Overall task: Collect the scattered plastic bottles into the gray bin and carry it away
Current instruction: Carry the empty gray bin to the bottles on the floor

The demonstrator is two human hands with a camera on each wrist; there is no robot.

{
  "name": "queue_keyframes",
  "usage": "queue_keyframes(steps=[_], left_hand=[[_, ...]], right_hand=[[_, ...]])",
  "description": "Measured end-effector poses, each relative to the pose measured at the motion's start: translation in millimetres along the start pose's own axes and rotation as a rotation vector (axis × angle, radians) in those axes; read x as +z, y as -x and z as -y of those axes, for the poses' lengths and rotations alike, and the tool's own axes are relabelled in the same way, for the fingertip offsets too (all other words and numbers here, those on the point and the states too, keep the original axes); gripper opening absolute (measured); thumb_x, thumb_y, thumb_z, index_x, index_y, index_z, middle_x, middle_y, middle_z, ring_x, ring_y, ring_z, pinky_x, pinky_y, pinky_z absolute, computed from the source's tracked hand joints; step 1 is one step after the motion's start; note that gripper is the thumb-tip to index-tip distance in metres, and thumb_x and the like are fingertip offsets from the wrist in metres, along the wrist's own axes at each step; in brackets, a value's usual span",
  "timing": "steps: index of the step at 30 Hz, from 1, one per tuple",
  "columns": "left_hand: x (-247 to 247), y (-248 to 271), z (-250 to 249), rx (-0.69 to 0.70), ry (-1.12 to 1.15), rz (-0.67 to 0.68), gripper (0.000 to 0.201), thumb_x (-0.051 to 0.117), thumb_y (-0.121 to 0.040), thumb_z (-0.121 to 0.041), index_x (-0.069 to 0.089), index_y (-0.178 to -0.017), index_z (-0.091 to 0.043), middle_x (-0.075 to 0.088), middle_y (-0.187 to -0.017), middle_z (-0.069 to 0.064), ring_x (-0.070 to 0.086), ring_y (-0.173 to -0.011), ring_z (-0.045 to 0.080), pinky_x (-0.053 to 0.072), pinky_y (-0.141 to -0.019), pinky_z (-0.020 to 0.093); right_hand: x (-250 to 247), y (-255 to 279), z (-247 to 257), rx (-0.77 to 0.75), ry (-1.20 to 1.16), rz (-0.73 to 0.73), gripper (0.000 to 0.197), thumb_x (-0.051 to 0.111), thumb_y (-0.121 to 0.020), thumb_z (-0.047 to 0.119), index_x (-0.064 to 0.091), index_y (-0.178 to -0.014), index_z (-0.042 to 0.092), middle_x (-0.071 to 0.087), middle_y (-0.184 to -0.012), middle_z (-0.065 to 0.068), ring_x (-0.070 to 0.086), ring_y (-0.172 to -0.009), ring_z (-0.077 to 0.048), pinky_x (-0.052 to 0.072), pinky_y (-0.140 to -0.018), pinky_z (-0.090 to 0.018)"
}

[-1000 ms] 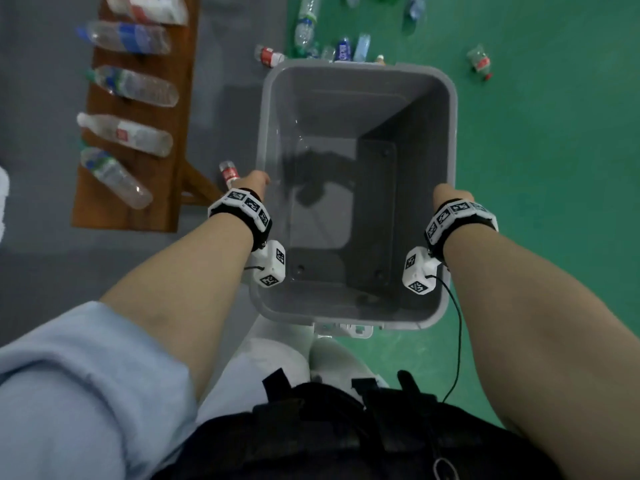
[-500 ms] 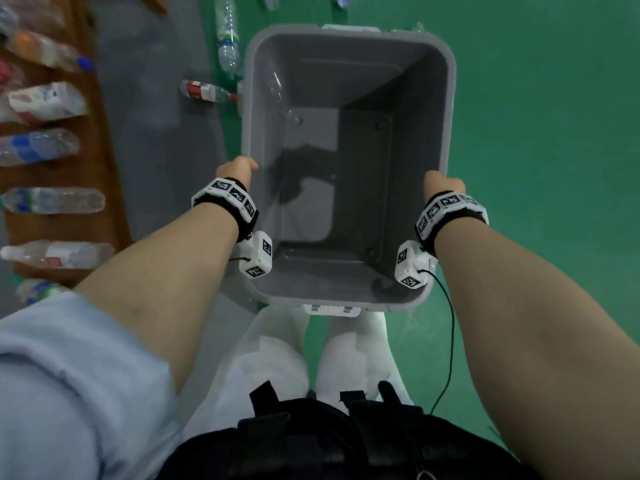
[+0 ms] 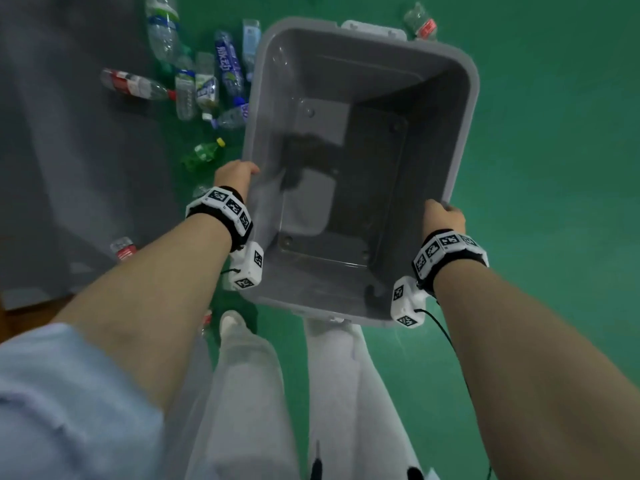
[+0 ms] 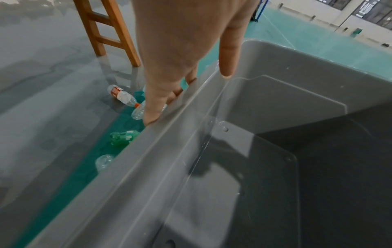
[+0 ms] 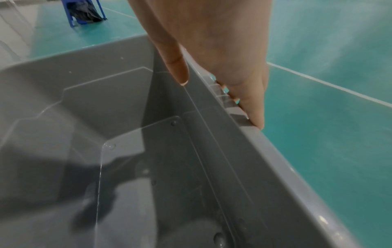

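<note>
I carry an empty gray bin [image 3: 464,109] above the floor, held by its two long rims. My left hand [image 3: 235,174] grips the left rim [image 4: 161,139], thumb over the edge and fingers under the lip. My right hand [image 3: 443,216] grips the right rim [image 5: 265,159] the same way. Several plastic bottles [image 3: 207,84] lie scattered on the floor left of the bin, among them a red-labelled bottle [image 3: 133,85] and a small green bottle [image 3: 202,154]. One more bottle [image 3: 420,22] lies beyond the bin's far right corner.
The floor is gray on the left and green [image 3: 554,168] on the right. A wooden bench leg [image 4: 110,31] stands beyond the bottles. A small red-labelled bottle [image 3: 123,249] lies by my left forearm. My legs in light trousers [image 3: 249,393] are below the bin.
The bin has swung to the right and tilted in my hands. The wooden bench with its bottles has left the head view, and the cluster of floor bottles now lies beside the bin's left wall.
</note>
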State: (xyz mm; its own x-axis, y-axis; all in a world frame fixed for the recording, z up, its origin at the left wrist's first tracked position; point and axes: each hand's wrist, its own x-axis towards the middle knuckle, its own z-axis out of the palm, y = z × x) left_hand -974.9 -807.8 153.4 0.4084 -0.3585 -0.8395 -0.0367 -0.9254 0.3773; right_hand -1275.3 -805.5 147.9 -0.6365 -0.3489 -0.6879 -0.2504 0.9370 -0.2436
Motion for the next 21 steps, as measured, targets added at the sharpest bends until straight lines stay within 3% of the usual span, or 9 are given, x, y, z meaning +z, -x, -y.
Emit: queue_keyframes(steps=[4, 7, 9, 11, 13, 15, 16, 18, 21], left_hand=[[49.7, -51.3, -9.6, -0.005, 0.100, -0.044, 0.046, 0.065, -0.074, -0.020, 0.063, -0.118, -0.007, 0.061, -0.125, 0.013, 0.057, -0.116, 0.028, 0.045, -0.102, 0.037], [82.9, -86.7, -9.4, 0.018, 0.204, -0.033, 0.023, 0.065, -0.067, -0.015, 0.067, -0.090, -0.017, 0.065, -0.098, 0.012, 0.062, -0.094, 0.028, 0.050, -0.089, 0.036], [101.5, -100.5, -12.9, 0.036, 0.228, -0.018, 0.013, 0.062, -0.073, -0.009, 0.064, -0.079, -0.021, 0.068, -0.082, 0.006, 0.064, -0.083, 0.027, 0.050, -0.092, 0.040], [116.0, -116.2, -14.5, 0.030, 0.251, -0.021, 0.027, 0.057, -0.083, -0.001, 0.057, -0.072, -0.026, 0.065, -0.069, -0.008, 0.059, -0.075, 0.017, 0.048, -0.093, 0.038], [132.0, -136.7, -12.7, 0.085, 0.256, -0.028, 0.021, 0.055, -0.084, 0.002, 0.065, -0.090, -0.016, 0.063, -0.079, -0.006, 0.059, -0.080, 0.017, 0.050, -0.094, 0.035], [141.0, -148.8, -8.5, 0.148, 0.231, -0.045, 0.036, 0.053, -0.086, 0.002, 0.061, -0.120, -0.007, 0.062, -0.090, -0.005, 0.059, -0.081, 0.010, 0.052, -0.079, 0.017], [146.2, -155.4, -6.7, 0.169, 0.218, -0.059, 0.040, 0.053, -0.086, 0.001, 0.059, -0.124, -0.009, 0.064, -0.095, -0.004, 0.059, -0.082, 0.008, 0.049, -0.073, 0.011], [154.3, -167.4, -2.2, 0.195, 0.227, -0.074, 0.041, 0.053, -0.084, -0.001, 0.061, -0.122, -0.015, 0.066, -0.102, -0.003, 0.062, -0.089, 0.012, 0.050, -0.077, 0.015], [162.3, -186.6, 5.8, 0.178, 0.262, -0.075, 0.038, 0.053, -0.082, 0.003, 0.062, -0.113, -0.018, 0.067, -0.092, -0.006, 0.063, -0.087, 0.013, 0.051, -0.084, 0.025]], right_hand=[[7.3, -56.7, 19.8, 0.003, -0.028, 0.028, 0.053, 0.050, -0.080, 0.030, 0.054, -0.130, 0.015, 0.060, -0.122, -0.010, 0.060, -0.104, -0.031, 0.048, -0.094, -0.040], [18.8, -99.0, 28.4, -0.011, -0.031, 0.037, 0.053, 0.050, -0.079, 0.030, 0.055, -0.129, 0.015, 0.062, -0.118, -0.011, 0.062, -0.103, -0.031, 0.049, -0.093, -0.043], [29.0, -126.1, 34.0, -0.026, -0.029, 0.036, 0.054, 0.050, -0.077, 0.031, 0.056, -0.128, 0.016, 0.064, -0.116, -0.011, 0.062, -0.103, -0.031, 0.050, -0.094, -0.044], [41.2, -152.8, 38.5, -0.043, -0.040, 0.037, 0.053, 0.051, -0.077, 0.031, 0.058, -0.128, 0.016, 0.065, -0.115, -0.010, 0.063, -0.102, -0.030, 0.050, -0.094, -0.044], [56.3, -179.3, 41.9, -0.034, -0.046, 0.044, 0.047, 0.052, -0.081, 0.029, 0.059, -0.126, 0.016, 0.065, -0.108, -0.008, 0.062, -0.095, -0.027, 0.051, -0.089, -0.040], [66.4, -196.1, 44.8, -0.033, -0.030, 0.072, 0.039, 0.051, -0.082, 0.029, 0.060, -0.117, 0.015, 0.062, -0.093, -0.004, 0.057, -0.082, -0.024, 0.047, -0.076, -0.036], [72.2, -205.8, 46.2, -0.031, -0.012, 0.090, 0.032, 0.051, -0.082, 0.030, 0.059, -0.109, 0.014, 0.058, -0.084, -0.002, 0.053, -0.077, -0.023, 0.043, -0.071, -0.034], [80.9, -219.4, 48.1, -0.034, 0.015, 0.114, 0.025, 0.051, -0.083, 0.031, 0.056, -0.101, 0.015, 0.053, -0.076, 0.001, 0.051, -0.072, -0.022, 0.040, -0.070, -0.034], [94.6, -237.1, 48.0, -0.052, 0.048, 0.129, 0.024, 0.051, -0.082, 0.030, 0.056, -0.101, 0.016, 0.054, -0.078, 0.001, 0.052, -0.071, -0.021, 0.041, -0.071, -0.034]])
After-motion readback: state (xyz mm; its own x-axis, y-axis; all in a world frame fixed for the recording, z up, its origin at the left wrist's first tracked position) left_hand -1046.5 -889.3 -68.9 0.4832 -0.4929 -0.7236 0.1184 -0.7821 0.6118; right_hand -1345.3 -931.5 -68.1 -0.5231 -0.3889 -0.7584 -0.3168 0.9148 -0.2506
